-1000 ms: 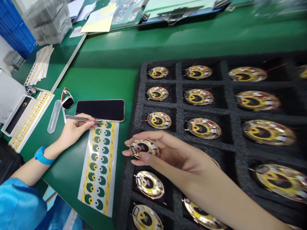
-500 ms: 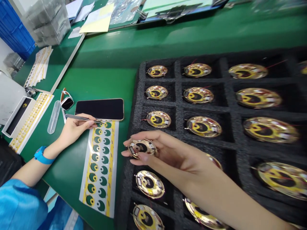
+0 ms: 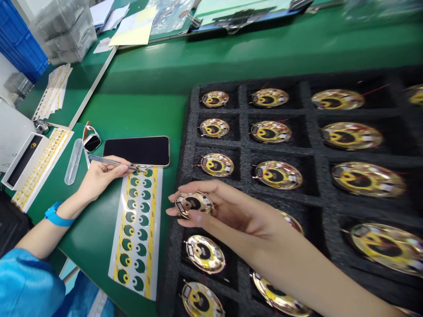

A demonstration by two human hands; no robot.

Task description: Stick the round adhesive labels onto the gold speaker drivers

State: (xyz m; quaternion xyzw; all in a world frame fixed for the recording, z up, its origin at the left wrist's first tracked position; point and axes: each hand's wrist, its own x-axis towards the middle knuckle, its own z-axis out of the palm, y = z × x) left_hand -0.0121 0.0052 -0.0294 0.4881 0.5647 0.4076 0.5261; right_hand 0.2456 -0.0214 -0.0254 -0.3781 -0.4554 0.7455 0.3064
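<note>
My left hand (image 3: 102,176) is closed in a pinch on metal tweezers (image 3: 110,162). Their tip reaches the top end of a sticker sheet (image 3: 135,233), a white strip with yellow edges and rows of ring-and-crescent cut-outs. My right hand (image 3: 211,211) holds a shiny gold oval part (image 3: 193,204) between thumb and fingers; a dark patch marks its middle. That part is held above the left edge of a black foam tray (image 3: 243,132). Similar gold oval parts (image 3: 205,254) lie in the tray's compartments, many with yellow around a dark centre. My right hand and forearm hide some of them.
A phone (image 3: 137,151) lies just beyond the sticker sheet, with a watch (image 3: 91,141) and a clear plastic case (image 3: 73,162) to its left. Farther left are a white box (image 3: 25,160) and more sticker strips (image 3: 54,92). A clipboard (image 3: 244,15) lies at the back.
Hardly anything differs. The tweezers have tilted very slightly at the sheet's top end, and the view has shifted a little. My right hand keeps the same grip on the gold part.
</note>
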